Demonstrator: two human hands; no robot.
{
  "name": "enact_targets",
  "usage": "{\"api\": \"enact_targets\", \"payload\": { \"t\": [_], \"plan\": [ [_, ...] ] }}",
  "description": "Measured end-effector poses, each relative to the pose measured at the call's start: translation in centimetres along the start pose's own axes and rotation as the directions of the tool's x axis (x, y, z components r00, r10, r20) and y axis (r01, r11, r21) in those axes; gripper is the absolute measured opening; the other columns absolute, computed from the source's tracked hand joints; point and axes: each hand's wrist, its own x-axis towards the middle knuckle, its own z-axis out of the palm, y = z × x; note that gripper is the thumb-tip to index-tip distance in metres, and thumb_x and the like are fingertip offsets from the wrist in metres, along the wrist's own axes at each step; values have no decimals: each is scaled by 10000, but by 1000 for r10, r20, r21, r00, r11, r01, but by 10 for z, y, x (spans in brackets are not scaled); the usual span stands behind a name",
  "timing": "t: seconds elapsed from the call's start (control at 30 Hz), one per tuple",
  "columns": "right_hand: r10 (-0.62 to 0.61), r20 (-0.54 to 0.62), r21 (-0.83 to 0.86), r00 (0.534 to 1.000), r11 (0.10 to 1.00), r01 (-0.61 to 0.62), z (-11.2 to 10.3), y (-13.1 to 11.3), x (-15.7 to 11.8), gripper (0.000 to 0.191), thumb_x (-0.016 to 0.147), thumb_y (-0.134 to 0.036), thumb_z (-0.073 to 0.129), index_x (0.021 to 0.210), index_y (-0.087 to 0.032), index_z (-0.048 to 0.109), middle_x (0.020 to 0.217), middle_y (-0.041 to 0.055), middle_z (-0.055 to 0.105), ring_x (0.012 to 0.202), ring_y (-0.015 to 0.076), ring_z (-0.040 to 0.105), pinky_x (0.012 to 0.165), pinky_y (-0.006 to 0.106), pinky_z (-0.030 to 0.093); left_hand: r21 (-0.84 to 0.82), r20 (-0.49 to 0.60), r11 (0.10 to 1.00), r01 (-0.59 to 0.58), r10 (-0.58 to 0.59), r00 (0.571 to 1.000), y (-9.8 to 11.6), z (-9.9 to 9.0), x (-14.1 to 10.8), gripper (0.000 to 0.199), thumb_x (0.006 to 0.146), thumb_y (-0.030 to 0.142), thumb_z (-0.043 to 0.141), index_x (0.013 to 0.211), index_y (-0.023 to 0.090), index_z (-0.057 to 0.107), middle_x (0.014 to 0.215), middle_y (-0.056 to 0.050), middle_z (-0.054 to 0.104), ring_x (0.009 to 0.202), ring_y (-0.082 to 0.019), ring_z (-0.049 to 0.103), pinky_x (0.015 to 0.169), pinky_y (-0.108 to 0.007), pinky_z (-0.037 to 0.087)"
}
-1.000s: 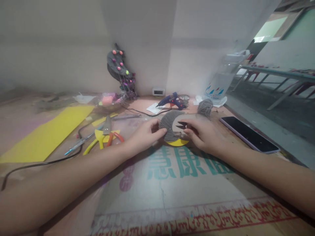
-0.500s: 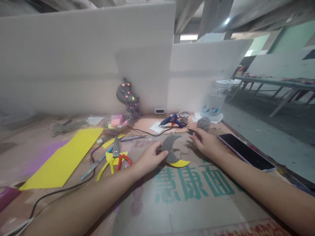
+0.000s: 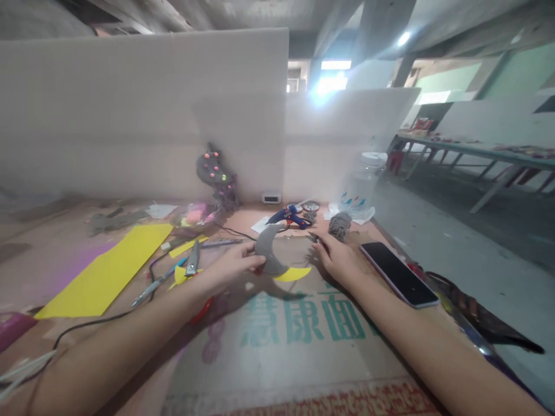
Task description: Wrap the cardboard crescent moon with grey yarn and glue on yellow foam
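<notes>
Leftmost, a magenta object sits at the table's edge, cut off by the view, and next comes a broad yellow sheet lying flat. Right of that, a pen slants near the pliers, whose handles are partly covered by the left forearm. Farther back, a dark crescent ornament dotted with pink and green beads stands against the pale panel. The left hand is closed in a pinch, thumb and fingers gripping the left edge of a grey crescent above the cardboard; a yellow piece shows at the crescent's lower tip. Behind it are a small white device by the panel and a blue glue gun. The right hand, apart from the crescent, has its thumb and fingers closed on a small dark pointed tool; its far end is too hidden to make out. Just beyond that hand rests a grey yarn ball, with a clear bottle upright behind. A phone lies face up to the right.
</notes>
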Motion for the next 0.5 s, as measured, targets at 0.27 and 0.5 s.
{"api": "enact_targets", "payload": {
  "t": [0.27,0.5],
  "plan": [
    [-129,19,121,991,985,126,1,6,1,374,967,-357,427,1246,-180,603,1151,113,688,1065,243,640,911,378,514,15,-114,1000,17,-15,993,23,16,-19,207,794,313,648,910,145,610,819,-8,608,717,-140,576,671,-275,455],
    [-108,54,75,993,992,104,-6,9,7,405,959,-354,396,1217,-180,655,1141,125,686,1066,274,635,949,424,493,66,-28,996,54,-52,998,43,-2,-29,212,804,281,635,964,146,601,721,20,595,563,-104,561,580,-250,423]
  ]
}}
